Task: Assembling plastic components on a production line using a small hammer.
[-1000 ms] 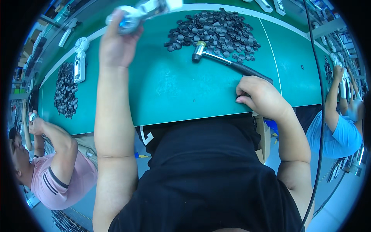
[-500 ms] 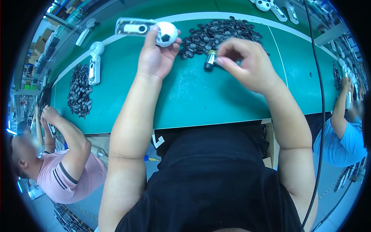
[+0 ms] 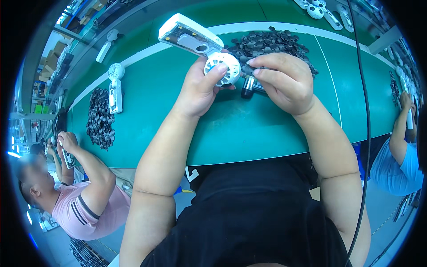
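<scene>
My left hand (image 3: 198,89) grips a white handheld fan (image 3: 231,66) by its round, slotted head, thumb across the front. The fan's handle points up and left, and its open side shows the parts inside. Close to its right, my right hand (image 3: 287,82) is closed in a pinch, with what looks like a small flat black piece (image 3: 249,70) at the fingertips. Just below those fingers is a small silver and black cylinder (image 3: 247,87), partly hidden by the hand. Behind the hands lies a heap of black pieces (image 3: 275,42).
Another black heap (image 3: 100,120) and a white fan (image 3: 115,91) lie on the green table (image 3: 249,138) at left. More fans (image 3: 318,12) sit beyond the table's far edge. A black cable (image 3: 367,102) hangs at right. Co-workers sit on both sides, one in a pink shirt (image 3: 91,209).
My left hand has moved right and nearer, and the fan has turned from its ball-patterned side to its slotted side. My right hand has closed in a pinch beside it. The whole view has shifted slightly.
</scene>
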Available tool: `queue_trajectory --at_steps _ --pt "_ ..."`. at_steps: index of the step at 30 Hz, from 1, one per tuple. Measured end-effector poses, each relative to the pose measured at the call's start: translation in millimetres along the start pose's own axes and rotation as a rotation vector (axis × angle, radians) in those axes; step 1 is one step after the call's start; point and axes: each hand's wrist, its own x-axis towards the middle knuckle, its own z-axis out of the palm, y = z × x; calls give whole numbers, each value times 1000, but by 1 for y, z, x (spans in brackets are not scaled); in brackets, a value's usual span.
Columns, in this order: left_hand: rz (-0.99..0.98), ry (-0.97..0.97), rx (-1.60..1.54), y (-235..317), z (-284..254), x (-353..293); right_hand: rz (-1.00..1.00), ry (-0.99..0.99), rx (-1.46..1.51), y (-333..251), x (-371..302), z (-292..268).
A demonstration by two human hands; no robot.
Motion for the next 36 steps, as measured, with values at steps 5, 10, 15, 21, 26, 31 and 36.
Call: queue_trajectory --at_steps 5,10,15,21,26,31,36 --pt "62 44 54 -2 3 1 172 -43 120 -3 -4 7" --pt "80 44 74 -3 3 1 756 -70 550 -21 -3 17" --pt "113 74 148 -7 7 -1 1048 -94 798 -20 -7 25" --pt "123 108 166 -7 9 -2 951 -305 520 -21 -4 18" --pt "153 96 254 -7 12 -2 704 -214 336 -14 -10 25" --pt "165 113 347 -9 10 -2 704 -272 304 -18 -8 24" --pt "102 55 212 -6 12 -3 648 -227 241 -16 -8 20"
